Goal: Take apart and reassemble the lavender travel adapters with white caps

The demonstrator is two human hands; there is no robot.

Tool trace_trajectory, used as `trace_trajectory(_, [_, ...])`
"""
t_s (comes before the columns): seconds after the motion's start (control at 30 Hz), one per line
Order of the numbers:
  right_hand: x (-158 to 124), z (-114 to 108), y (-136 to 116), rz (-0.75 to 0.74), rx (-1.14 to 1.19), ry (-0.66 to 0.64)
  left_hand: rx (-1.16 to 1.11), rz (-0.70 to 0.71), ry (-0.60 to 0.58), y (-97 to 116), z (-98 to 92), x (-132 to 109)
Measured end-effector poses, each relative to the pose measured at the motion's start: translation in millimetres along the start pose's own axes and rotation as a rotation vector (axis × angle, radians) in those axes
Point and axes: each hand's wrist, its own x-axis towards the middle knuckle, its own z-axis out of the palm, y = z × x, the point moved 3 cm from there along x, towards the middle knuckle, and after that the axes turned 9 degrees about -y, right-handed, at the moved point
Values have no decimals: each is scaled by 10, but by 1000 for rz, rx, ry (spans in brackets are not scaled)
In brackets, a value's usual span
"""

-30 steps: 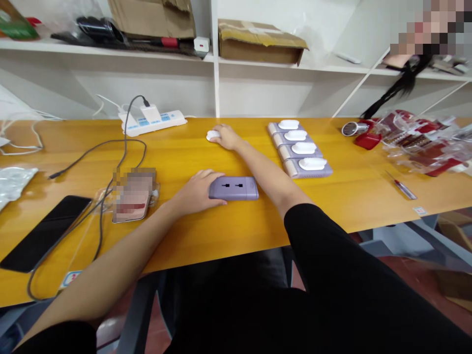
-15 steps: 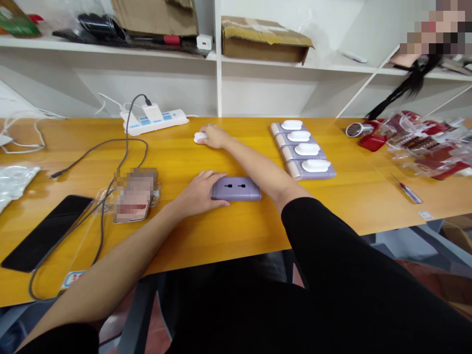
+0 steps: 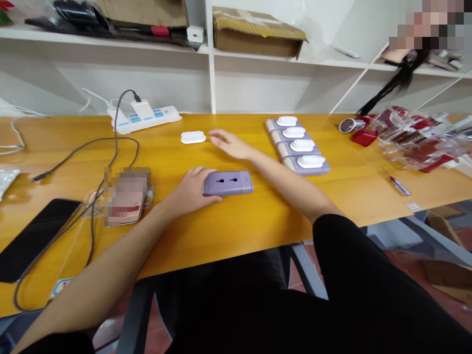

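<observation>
Near the table's front half lies a flat purple box [image 3: 232,183] with two small black plug-shaped marks on its top. My left hand [image 3: 193,187] grips its left end between thumb and fingers. Farther back, a white oval piece with a scalloped rim [image 3: 193,137] rests on the table. Just right of that piece, not touching it, is my right hand [image 3: 230,145], fingers loosely extended and nothing in them. To the right stands a row of several similar purple boxes [image 3: 285,150], each with a white oval piece [image 3: 310,161] on top.
A power strip [image 3: 145,120] with a grey cable [image 3: 115,128] sits at back left. Left of me lie a black phone [image 3: 39,238] and a blurred-out phone-like object [image 3: 127,196]. A screwdriver [image 3: 396,183] and red plastic-wrapped items [image 3: 409,135] are on the right. Shelves with a cardboard box [image 3: 258,37] rise behind.
My right hand has let go of the white oval piece and drawn back to the right. The left hand stays on the purple box. The view has shifted slightly.
</observation>
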Motion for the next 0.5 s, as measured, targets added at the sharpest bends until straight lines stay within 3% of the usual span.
trace_trajectory(0.13, [-853,55,-88,28,107,-21,-4,-63,-10,-120,-70,-12])
trace_trajectory(0.23, [-1214,65,-89,54,163,18,-6,-81,-57,-210,-170,-51])
trace_trajectory(0.5, [-1291,119,-167,-31,146,-27,34,-69,-84,-227,-287,-51])
